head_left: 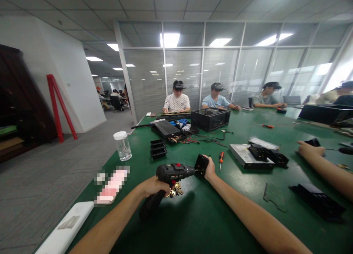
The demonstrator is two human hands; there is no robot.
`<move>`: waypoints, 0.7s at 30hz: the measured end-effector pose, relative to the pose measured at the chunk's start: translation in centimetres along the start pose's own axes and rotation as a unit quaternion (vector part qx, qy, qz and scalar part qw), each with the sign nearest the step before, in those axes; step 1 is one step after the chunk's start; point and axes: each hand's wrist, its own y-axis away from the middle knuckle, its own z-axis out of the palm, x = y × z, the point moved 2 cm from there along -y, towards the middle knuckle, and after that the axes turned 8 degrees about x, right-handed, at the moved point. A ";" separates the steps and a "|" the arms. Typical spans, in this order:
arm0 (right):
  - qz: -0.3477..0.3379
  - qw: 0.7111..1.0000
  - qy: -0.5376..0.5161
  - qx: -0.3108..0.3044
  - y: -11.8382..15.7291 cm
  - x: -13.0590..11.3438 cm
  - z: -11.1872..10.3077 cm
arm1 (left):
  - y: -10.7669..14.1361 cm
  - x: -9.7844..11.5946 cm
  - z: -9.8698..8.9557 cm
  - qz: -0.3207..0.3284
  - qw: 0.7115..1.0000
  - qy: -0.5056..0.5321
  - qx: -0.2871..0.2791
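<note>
My left hand is wrapped round the grip of a black cordless drill with red switches. The drill points right, and its bit meets a small black box-shaped part. That part is gripped from its right side by my right hand, above the table. Several brass-coloured metal pieces show just below the drill, close to my left fingers. A screwdriver with an orange and black handle lies to the right of my right hand. Whether the bit sits in a screw is too small to tell.
On the green table stand a clear jar, black trays, a black computer case and a silver metal box. A white slab lies at the left edge. A neighbour's hand works at right; other people sit opposite.
</note>
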 end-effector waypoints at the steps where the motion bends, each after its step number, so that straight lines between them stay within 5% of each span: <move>1: 0.000 1.000 0.000 0.000 0.1 -0.1 0.0 | 0.0 0.0 0.0 0.002 1.000 0.002 0.000; 21: 0.005 1.000 0.000 0.000 0.5 -0.3 0.2 | -0.2 -0.2 -0.2 -0.001 1.000 0.001 0.023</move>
